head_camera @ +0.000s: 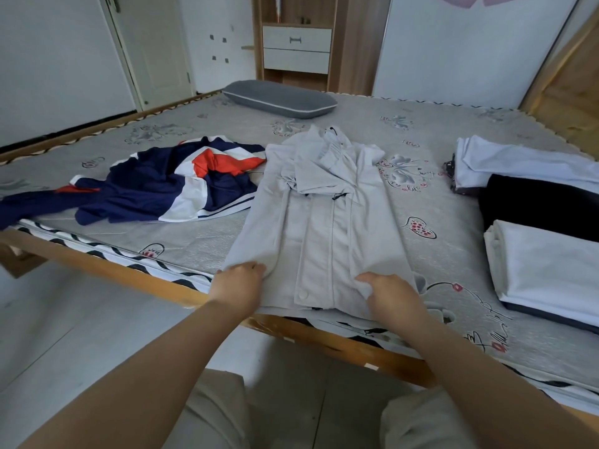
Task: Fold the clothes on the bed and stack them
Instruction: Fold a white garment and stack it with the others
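Note:
A light grey jacket (327,218) lies lengthwise on the bed, its sides folded inward and its hem at the near edge. My left hand (238,288) grips the hem's left corner. My right hand (390,294) grips the hem's right corner, fingers curled into the cloth. A crumpled navy, white and orange garment (168,186) lies unfolded to the left. At the right sit folded clothes: a white piece (547,270) nearest, a black one (538,205) behind it, and another white one (505,160) farther back.
The bed (421,254) has a grey patterned cover and a wooden frame rail (155,280) along the near side. A grey pillow (278,98) lies at the far end. A wooden cabinet with white drawers (296,48) stands behind the bed.

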